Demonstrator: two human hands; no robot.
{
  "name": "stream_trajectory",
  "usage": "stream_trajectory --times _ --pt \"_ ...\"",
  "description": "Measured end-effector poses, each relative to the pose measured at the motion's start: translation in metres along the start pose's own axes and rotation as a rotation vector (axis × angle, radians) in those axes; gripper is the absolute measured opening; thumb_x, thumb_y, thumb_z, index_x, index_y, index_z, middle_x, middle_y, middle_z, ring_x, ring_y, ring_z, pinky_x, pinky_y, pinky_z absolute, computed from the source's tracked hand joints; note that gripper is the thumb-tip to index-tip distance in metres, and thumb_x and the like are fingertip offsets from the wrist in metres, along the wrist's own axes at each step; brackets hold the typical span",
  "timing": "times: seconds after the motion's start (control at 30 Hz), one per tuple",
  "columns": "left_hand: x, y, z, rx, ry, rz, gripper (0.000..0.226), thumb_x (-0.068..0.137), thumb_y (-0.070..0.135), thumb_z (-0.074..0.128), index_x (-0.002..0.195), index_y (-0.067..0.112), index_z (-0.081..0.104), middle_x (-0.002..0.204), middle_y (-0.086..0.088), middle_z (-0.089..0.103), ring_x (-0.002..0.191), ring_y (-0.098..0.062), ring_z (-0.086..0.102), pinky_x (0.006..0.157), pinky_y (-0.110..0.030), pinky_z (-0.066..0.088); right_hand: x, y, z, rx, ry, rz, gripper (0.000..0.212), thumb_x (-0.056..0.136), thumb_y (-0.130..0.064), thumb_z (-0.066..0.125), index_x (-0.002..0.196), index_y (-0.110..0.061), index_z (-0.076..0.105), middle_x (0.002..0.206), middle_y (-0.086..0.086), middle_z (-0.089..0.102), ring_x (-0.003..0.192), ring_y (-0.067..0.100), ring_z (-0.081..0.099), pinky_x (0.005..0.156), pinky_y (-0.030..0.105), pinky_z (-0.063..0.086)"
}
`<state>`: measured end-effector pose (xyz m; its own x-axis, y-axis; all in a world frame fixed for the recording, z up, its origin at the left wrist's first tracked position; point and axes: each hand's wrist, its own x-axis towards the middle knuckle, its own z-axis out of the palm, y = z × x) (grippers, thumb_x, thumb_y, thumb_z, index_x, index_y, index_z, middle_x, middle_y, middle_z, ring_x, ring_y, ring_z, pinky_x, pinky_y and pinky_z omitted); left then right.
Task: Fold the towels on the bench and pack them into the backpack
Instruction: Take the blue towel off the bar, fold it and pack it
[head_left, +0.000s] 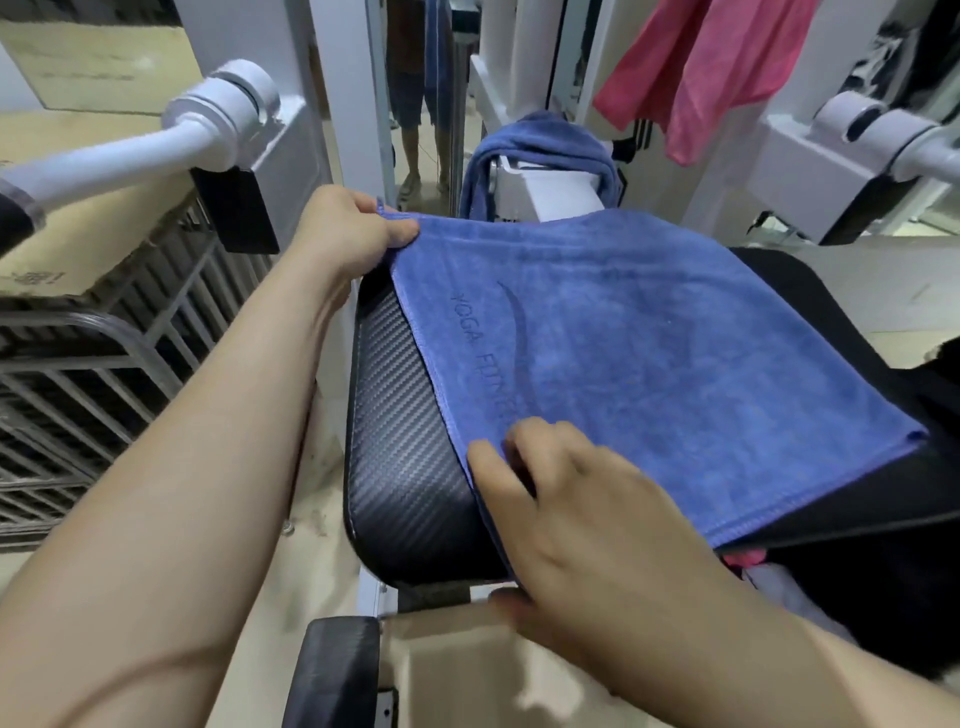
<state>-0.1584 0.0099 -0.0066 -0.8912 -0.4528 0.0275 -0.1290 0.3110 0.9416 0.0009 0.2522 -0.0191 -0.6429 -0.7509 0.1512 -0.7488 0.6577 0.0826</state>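
A blue towel (649, 353) with dark lettering lies spread flat over the black padded bench (400, 457). My left hand (348, 234) pinches the towel's far left corner at the bench's upper left. My right hand (576, 514) grips the towel's near left corner at the front of the bench. A second blue towel (540, 140) hangs over the white machine frame behind the bench. A pink towel (711, 67) hangs at the upper right. A black bag (883, 587), likely the backpack, sits at the lower right, partly under the towel's edge.
White machine arms reach in from the left (156, 150) and from the right (872, 135). A grey metal rack (83, 384) stands on the left. A person's legs (415, 130) show behind the frame. A small black pad (332, 670) sits below the bench.
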Motion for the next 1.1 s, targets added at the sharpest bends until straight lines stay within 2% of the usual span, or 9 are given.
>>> stream_trajectory --times 0.1,0.23,0.33,0.47,0.57,0.67,0.8,0.97,1.1 --pt "0.003 -0.005 0.003 0.026 0.099 -0.007 0.022 0.064 0.021 0.073 0.077 0.005 0.065 0.076 -0.008 0.061 0.070 -0.018 0.057 0.069 -0.033 0.052 -0.011 0.005 0.003 -0.028 0.008 -0.066 0.039 0.071 -0.014 0.052 0.109 -0.013 0.061 0.091 0.005 0.054 0.071 0.023 0.045 0.054 0.033 0.039" --pt "-0.006 -0.008 0.004 0.162 0.232 0.054 0.029 0.066 0.026 0.065 0.081 0.002 0.069 0.071 -0.004 0.061 0.065 -0.019 0.053 0.067 -0.040 0.055 -0.014 0.027 -0.013 0.188 -0.091 -0.127 0.020 0.073 -0.020 0.048 0.091 -0.020 0.058 0.093 -0.002 0.056 0.079 0.019 0.051 0.069 0.029 0.045" --pt "-0.018 -0.015 -0.008 0.075 0.243 0.061 0.014 0.064 0.019 0.063 0.071 0.011 0.071 0.066 -0.001 0.063 0.062 -0.017 0.054 0.067 -0.039 0.055 -0.019 0.041 -0.017 0.387 -0.013 -0.056 0.024 0.072 -0.019 0.041 0.083 -0.020 0.061 0.081 -0.007 0.061 0.073 0.015 0.054 0.065 0.027 0.044" --pt "-0.056 -0.029 -0.028 -0.099 0.197 0.017 0.016 0.069 0.008 0.066 0.079 0.017 0.073 0.067 0.001 0.063 0.048 -0.003 0.053 0.049 -0.015 0.043 -0.039 0.047 -0.019 0.349 0.057 0.058 0.016 0.067 -0.022 0.047 0.080 -0.028 0.055 0.068 -0.011 0.058 0.066 0.010 0.047 0.068 0.018 0.039" --pt "-0.090 -0.037 -0.035 -0.139 0.092 -0.017 0.015 0.065 0.013 0.067 0.075 0.022 0.071 0.064 0.001 0.058 0.046 -0.009 0.043 0.043 -0.017 0.031 -0.056 0.050 -0.023 0.477 0.063 0.174 0.020 0.067 -0.017 0.052 0.081 -0.031 0.050 0.066 -0.007 0.060 0.062 0.016 0.049 0.065 0.014 0.039" --pt "-0.111 -0.037 -0.039 -0.134 -0.040 0.006 0.019 0.065 0.021 0.068 0.081 0.029 0.074 0.072 -0.004 0.057 0.056 -0.015 0.044 0.052 -0.022 0.034 -0.068 0.053 -0.027 0.869 0.021 0.297 0.019 0.064 -0.007 0.049 0.075 -0.021 0.056 0.069 0.001 0.060 0.057 0.017 0.050 0.052 0.029 0.039" --pt "-0.121 -0.032 -0.044 -0.042 -0.125 0.095 0.023 0.067 0.023 0.076 0.087 0.033 0.074 0.076 -0.011 0.057 0.069 -0.021 0.053 0.071 -0.037 0.044 -0.078 0.058 -0.028 1.223 0.090 0.406 0.022 0.067 0.012 0.045 0.066 -0.008 0.054 0.060 -0.001 0.048 0.050 0.006 0.034 0.045 0.012 0.028" --pt "-0.128 -0.027 -0.055 -0.364 -0.192 -0.079 0.024 0.075 0.006 0.057 0.068 0.020 0.075 0.064 -0.007 0.046 0.036 -0.009 0.029 0.039 -0.014 0.023 -0.094 0.059 -0.019 1.323 -0.035 0.395 0.030 0.066 0.009 0.047 0.082 -0.015 0.058 0.072 0.012 0.044 0.061 0.039 0.022 0.058 0.039 0.015" --pt "-0.125 -0.009 -0.051 -0.601 -0.245 -0.191 0.034 0.086 0.009 0.053 0.062 0.015 0.075 0.042 0.008 0.048 0.029 -0.002 0.034 0.033 -0.008 0.022 -0.091 0.065 -0.031 1.450 0.051 0.520 0.043 0.062 0.010 0.045 0.094 -0.013 0.062 0.065 0.024 0.034 0.049 0.017 0.027 0.044 0.019 0.025"
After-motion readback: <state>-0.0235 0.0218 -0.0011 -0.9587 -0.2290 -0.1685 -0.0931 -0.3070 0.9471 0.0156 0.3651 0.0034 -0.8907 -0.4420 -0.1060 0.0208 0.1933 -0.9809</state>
